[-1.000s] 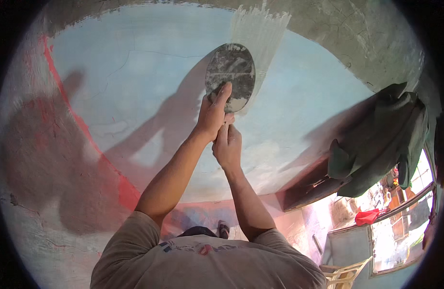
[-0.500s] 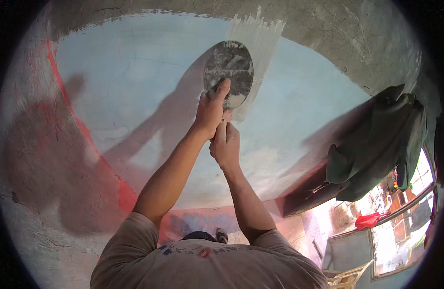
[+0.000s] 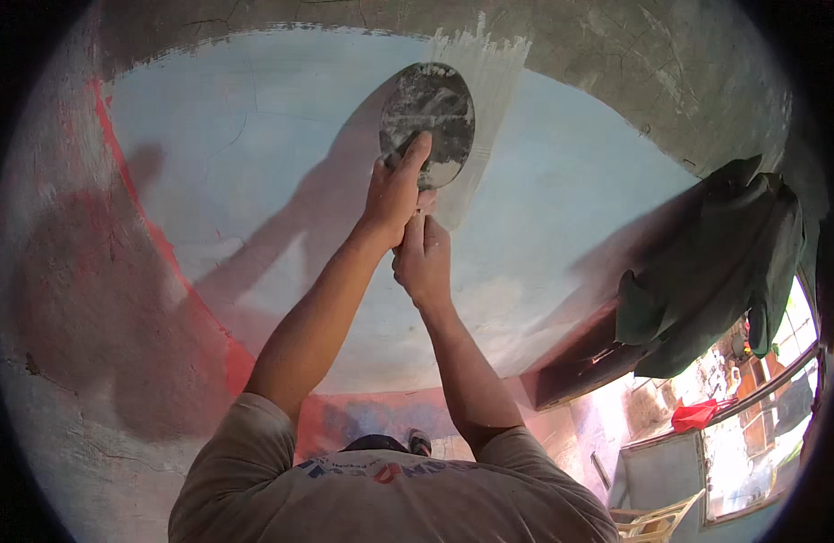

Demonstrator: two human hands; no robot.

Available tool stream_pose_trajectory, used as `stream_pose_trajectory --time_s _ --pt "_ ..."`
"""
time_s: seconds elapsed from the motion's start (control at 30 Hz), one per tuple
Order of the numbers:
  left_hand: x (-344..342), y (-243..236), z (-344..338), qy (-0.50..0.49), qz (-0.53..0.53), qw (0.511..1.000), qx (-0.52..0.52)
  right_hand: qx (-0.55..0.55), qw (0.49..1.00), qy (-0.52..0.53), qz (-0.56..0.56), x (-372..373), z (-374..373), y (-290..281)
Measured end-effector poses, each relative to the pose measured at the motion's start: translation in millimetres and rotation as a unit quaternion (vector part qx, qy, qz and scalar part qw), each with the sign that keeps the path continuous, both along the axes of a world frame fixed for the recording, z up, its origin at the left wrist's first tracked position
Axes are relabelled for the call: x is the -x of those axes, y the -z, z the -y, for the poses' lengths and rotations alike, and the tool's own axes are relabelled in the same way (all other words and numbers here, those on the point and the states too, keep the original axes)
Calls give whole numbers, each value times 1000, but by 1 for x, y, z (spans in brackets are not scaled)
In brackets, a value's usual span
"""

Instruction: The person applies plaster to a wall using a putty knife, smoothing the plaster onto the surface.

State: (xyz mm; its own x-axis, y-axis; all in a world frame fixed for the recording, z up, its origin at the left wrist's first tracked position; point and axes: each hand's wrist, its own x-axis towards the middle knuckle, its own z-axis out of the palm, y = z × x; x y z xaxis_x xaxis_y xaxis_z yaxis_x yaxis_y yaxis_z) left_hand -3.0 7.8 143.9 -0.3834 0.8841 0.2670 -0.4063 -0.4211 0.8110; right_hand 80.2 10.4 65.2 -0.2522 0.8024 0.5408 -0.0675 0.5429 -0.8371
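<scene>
My left hand [image 3: 394, 195] is closed around the lower edge of a dark oval plate [image 3: 440, 113] smeared with pale residue, thumb pressed against its face. Just below, my right hand [image 3: 424, 262] is closed, its fingers pointing up near the plate's lower edge. What it grips, if anything, is hidden. Both arms are raised in front of a light blue wall [image 3: 281, 127]. A streaky greyish band of coating [image 3: 494, 100] runs down the wall beside the plate and reaches up onto the bare grey part.
Dark green cloth [image 3: 706, 271] hangs at the right over a brown ledge. Below it are a window [image 3: 752, 434], a red cloth [image 3: 695, 415] and a pale plastic chair [image 3: 657, 522]. A red-edged, patchy grey wall [image 3: 82, 317] stands at the left.
Both hands and the oval plate have shifted slightly upward against the wall. My grip on the plate looks the same.
</scene>
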Motion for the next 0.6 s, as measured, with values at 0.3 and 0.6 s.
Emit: stream_pose_trajectory --time_s 0.3,0.6 --pt "0 -19 6 -36 -11 998 -50 85 995 -54 4 -2 12 -27" --pt "-1 21 15 -19 -21 999 18 94 995 -26 -8 2 21 14"
